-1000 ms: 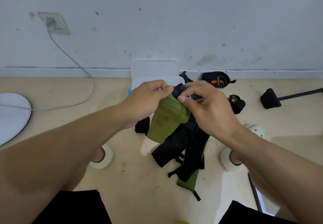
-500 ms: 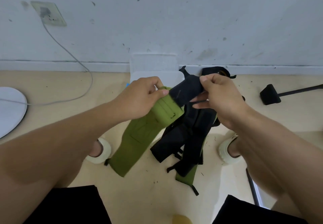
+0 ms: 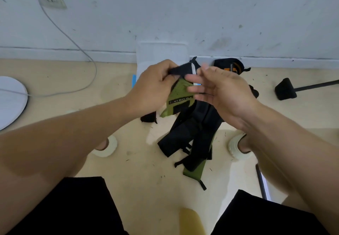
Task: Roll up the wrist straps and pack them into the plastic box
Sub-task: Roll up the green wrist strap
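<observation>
Low in the frame, between the person's knees, a loose heap of black and olive-green fabric wrist straps (image 3: pixel 190 143) lies on the beige floor (image 3: pixel 146 189), not yet rolled. Above it, at mid-frame, the left hand (image 3: pixel 152 90) pinches the black end of one olive-green wrist strap with a black label (image 3: pixel 180 99), whose green body hangs down from that grip. The right hand (image 3: pixel 220 90) is blurred beside it, fingers spread and relaxed, grasping nothing.

With only one hand holding, the hanging part could twist or unfold, so any roll started here may come out loose or skewed. The black end looks like hook-and-loop, and it could snag the heap below and drag other straps up.

Farther back, the clear plastic box (image 3: pixel 161 53) stands against the wall, and a rolled black strap with orange stripes (image 3: pixel 229 66) lies right of it.
</observation>
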`<state>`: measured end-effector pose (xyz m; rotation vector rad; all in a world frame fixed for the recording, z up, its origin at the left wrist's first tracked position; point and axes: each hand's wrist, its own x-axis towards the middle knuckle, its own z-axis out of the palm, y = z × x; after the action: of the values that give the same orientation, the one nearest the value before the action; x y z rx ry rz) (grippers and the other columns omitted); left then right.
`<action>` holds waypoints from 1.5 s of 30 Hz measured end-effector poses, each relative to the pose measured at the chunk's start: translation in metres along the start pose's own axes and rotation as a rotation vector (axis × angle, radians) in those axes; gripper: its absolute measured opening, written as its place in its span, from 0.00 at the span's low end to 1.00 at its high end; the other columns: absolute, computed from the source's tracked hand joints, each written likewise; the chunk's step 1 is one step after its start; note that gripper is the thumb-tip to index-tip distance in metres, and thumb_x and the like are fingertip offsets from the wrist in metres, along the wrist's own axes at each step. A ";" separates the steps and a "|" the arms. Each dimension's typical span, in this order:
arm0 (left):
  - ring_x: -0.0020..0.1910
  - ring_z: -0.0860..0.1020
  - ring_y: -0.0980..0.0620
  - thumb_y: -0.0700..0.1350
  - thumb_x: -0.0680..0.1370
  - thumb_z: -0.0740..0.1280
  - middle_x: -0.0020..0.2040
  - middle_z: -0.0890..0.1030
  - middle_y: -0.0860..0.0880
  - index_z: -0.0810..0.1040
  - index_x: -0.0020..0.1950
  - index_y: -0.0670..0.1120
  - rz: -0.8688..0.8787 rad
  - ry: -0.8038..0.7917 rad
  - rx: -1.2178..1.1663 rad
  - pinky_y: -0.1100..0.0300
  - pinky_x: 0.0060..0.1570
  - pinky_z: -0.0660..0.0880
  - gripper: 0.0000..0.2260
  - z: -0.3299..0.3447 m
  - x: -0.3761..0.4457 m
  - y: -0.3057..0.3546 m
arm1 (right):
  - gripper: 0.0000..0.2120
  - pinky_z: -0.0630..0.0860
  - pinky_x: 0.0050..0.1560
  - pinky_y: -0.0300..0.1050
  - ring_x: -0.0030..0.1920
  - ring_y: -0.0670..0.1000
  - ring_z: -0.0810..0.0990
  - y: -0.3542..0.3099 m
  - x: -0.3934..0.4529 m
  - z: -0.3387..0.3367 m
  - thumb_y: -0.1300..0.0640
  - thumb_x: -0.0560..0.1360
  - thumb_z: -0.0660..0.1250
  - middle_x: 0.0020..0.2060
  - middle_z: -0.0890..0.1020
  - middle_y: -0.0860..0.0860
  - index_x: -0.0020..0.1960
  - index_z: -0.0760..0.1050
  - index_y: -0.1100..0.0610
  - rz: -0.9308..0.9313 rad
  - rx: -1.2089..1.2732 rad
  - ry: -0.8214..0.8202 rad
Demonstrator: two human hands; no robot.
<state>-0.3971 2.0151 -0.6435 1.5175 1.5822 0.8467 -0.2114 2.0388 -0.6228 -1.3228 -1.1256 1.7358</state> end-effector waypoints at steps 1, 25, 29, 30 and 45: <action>0.47 0.83 0.48 0.42 0.86 0.61 0.50 0.85 0.45 0.80 0.56 0.48 -0.045 0.017 -0.004 0.55 0.55 0.80 0.08 0.000 0.002 0.001 | 0.08 0.81 0.47 0.43 0.43 0.50 0.86 0.001 0.002 -0.001 0.52 0.84 0.64 0.48 0.89 0.52 0.51 0.79 0.55 -0.013 -0.025 0.022; 0.35 0.76 0.54 0.59 0.81 0.69 0.40 0.82 0.42 0.87 0.44 0.47 -0.376 -0.379 0.056 0.63 0.39 0.73 0.18 0.033 0.014 -0.025 | 0.22 0.83 0.58 0.56 0.44 0.57 0.79 0.350 0.011 -0.068 0.54 0.77 0.75 0.47 0.77 0.58 0.64 0.72 0.63 1.007 -0.429 0.380; 0.40 0.78 0.53 0.59 0.81 0.69 0.49 0.85 0.38 0.87 0.48 0.43 -0.391 -0.386 0.056 0.59 0.46 0.76 0.19 0.039 0.019 -0.028 | 0.20 0.81 0.52 0.51 0.46 0.57 0.80 0.342 0.019 -0.058 0.51 0.81 0.68 0.45 0.77 0.56 0.64 0.71 0.64 0.965 -0.514 0.353; 0.41 0.77 0.52 0.59 0.81 0.69 0.49 0.84 0.36 0.86 0.51 0.41 -0.397 -0.380 0.058 0.58 0.47 0.76 0.20 0.039 0.021 -0.027 | 0.15 0.79 0.49 0.52 0.45 0.56 0.78 0.335 0.021 -0.053 0.52 0.82 0.66 0.44 0.77 0.54 0.63 0.72 0.62 0.895 -0.504 0.383; 0.41 0.75 0.49 0.51 0.86 0.62 0.42 0.78 0.47 0.77 0.45 0.47 -0.275 0.066 -0.149 0.57 0.39 0.67 0.12 -0.017 -0.010 0.034 | 0.07 0.76 0.44 0.44 0.42 0.46 0.75 -0.066 -0.043 -0.015 0.56 0.82 0.67 0.41 0.77 0.49 0.50 0.74 0.59 -0.828 -0.426 0.507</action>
<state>-0.3953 2.0081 -0.6049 1.1458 1.6882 0.8430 -0.1856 2.0310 -0.5477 -1.1727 -1.4806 0.5463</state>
